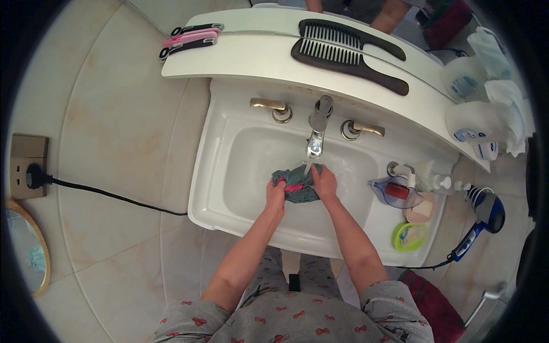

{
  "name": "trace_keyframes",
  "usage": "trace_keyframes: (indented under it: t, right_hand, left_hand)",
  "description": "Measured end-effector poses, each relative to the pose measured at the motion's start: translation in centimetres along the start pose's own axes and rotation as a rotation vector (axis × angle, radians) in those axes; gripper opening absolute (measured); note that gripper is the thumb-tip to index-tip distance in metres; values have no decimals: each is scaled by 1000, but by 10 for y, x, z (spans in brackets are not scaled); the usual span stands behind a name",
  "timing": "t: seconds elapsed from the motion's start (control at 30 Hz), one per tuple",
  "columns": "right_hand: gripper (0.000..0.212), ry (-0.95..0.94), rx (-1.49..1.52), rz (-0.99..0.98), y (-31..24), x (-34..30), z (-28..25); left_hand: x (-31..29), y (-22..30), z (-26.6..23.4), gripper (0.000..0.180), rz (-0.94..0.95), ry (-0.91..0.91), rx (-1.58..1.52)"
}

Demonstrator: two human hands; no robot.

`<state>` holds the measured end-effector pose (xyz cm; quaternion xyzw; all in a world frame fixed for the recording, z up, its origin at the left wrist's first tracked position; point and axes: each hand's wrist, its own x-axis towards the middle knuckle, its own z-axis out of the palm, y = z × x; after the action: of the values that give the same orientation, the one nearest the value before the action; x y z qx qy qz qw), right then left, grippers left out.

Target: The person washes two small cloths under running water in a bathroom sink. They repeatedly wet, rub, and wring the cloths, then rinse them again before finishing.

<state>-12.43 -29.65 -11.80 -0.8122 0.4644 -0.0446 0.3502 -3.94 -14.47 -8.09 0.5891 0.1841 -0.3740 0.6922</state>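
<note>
A wet, bunched grey-green cloth [301, 194] with a bright pink strip [294, 187] is held over the white sink basin [246, 160]. My left hand [275, 193] grips its left side, with the thumb by the pink strip. On the right side, my right hand [325, 183] is closed around the cloth's upper edge. A thin stream of water falls from the chrome faucet [316, 134] onto the cloth, beside my right fingers. What kind of cloth it is cannot be made out.
Brass handles [269, 104] flank the faucet. On the right rim sit a soap bar [423, 208], a red bar [397, 190] in a bluish dish and a green bowl [409, 236]. A blue hair dryer [486, 210] hangs farther right. A black comb [349, 67] lies on the shelf.
</note>
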Motion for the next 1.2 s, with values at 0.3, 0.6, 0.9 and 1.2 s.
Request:
trace_keyframes:
  t: [0.3, 0.6, 0.9, 1.2]
  right_hand:
    - [55, 268, -265, -327, -3, -47, 2]
    - [49, -203, -618, -402, 0, -12, 34]
    - [51, -314, -276, -535, 51, 28, 69]
    - [47, -148, -279, -280, -23, 12, -8]
  left_hand:
    - [16, -9, -22, 75, 720, 329, 1197]
    - [59, -21, 8, 58, 953, -101, 1674]
    - [59, 15, 46, 35, 557, -353, 1920]
    - [51, 4, -9, 43, 862, -2, 1377]
